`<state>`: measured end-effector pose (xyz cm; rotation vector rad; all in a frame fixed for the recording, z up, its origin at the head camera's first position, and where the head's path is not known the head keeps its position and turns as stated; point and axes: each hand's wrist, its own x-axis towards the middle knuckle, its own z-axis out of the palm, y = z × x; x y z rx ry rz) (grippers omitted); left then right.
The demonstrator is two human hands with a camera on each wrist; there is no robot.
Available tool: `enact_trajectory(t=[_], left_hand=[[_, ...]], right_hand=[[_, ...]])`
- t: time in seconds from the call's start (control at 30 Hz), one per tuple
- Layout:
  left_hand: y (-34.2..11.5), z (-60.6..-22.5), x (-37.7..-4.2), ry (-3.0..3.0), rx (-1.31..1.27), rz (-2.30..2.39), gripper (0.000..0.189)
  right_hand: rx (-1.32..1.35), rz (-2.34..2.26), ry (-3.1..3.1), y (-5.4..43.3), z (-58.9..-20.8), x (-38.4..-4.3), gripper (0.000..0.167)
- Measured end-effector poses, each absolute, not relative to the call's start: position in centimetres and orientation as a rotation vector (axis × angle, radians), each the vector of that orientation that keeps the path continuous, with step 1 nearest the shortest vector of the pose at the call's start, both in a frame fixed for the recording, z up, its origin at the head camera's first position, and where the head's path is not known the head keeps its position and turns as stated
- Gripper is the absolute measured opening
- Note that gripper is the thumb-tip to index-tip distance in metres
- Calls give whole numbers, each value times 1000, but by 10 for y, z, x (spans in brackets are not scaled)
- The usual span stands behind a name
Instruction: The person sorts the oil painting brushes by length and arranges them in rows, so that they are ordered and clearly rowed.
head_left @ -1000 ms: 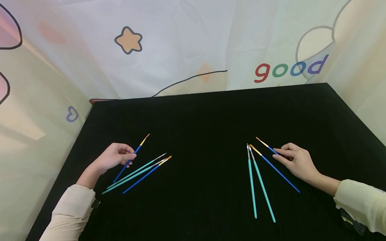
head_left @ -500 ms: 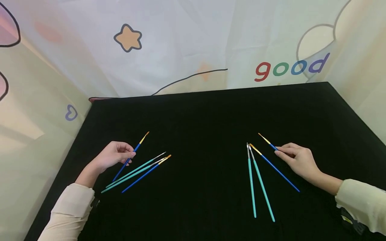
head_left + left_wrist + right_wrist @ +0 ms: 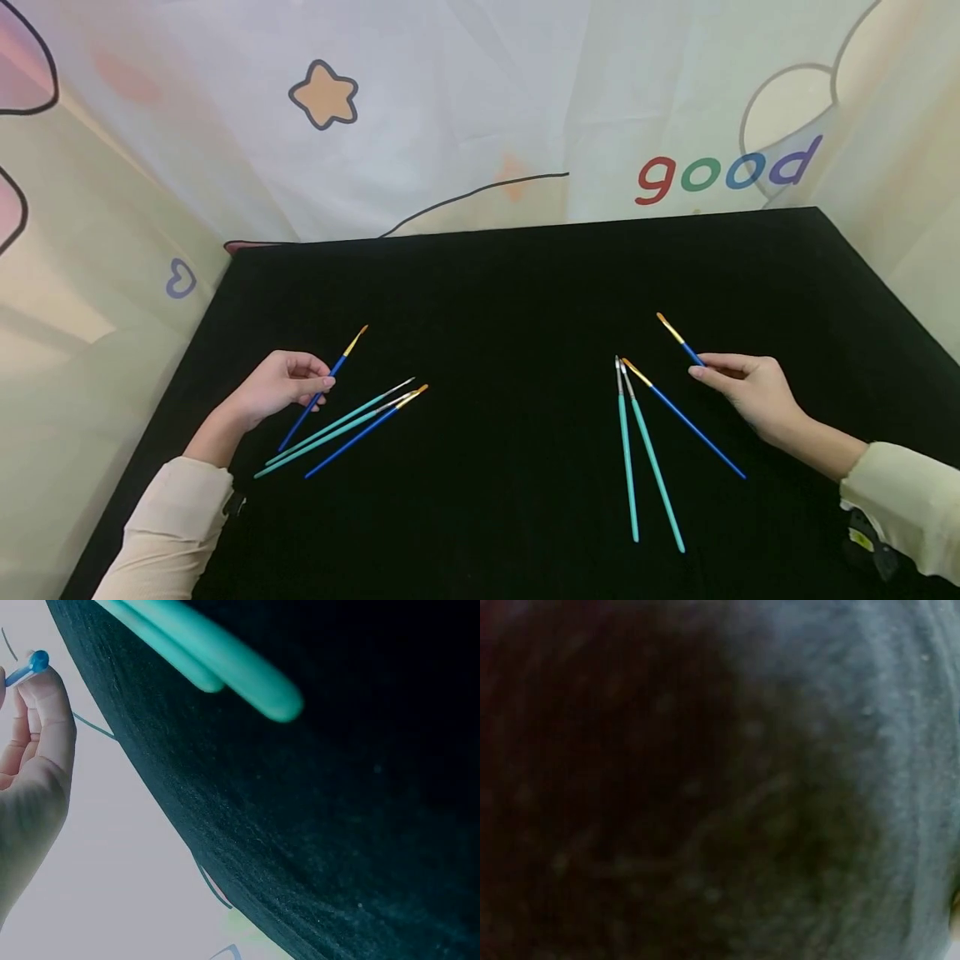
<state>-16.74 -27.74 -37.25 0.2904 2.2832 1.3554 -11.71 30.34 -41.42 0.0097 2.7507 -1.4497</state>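
Observation:
My left hand (image 3: 281, 387) pinches a blue paintbrush (image 3: 341, 362) by its handle, bristles pointing up and away. In the left wrist view the blue handle end (image 3: 28, 669) shows at the fingertips. Just right of that hand lie two teal paintbrushes (image 3: 330, 433) and a blue paintbrush (image 3: 360, 437), side by side. On the other side, my right hand (image 3: 746, 387) pinches another blue paintbrush (image 3: 682, 342) between thumb and fingers; its lower handle is hidden behind the hand. Left of it lie a blue paintbrush (image 3: 693, 425) and two teal paintbrushes (image 3: 628, 467), tips close together.
Black cloth (image 3: 480, 333) covers the table under both groups of brushes. Behind it hangs a pale printed curtain (image 3: 465, 108) with a star and the word "good". The right wrist view shows mostly blurred dark cloth (image 3: 705, 787).
My right hand has gripped its blue paintbrush more firmly and moved it up and to the right, away from the other brushes. The left hand has stayed nearly still with its brush.

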Motion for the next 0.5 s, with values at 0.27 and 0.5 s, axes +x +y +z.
enact_trajectory(t=[0.27, 0.5], left_hand=[[-276, -373, -169, 2270, 289, 1370, 31], [-270, -370, -171, 2276, 317, 1381, 32]], right_hand=[[75, -1539, 2736, 304, -412, -122, 40], [93, -1599, 2714, 304, -411, -126, 32]])
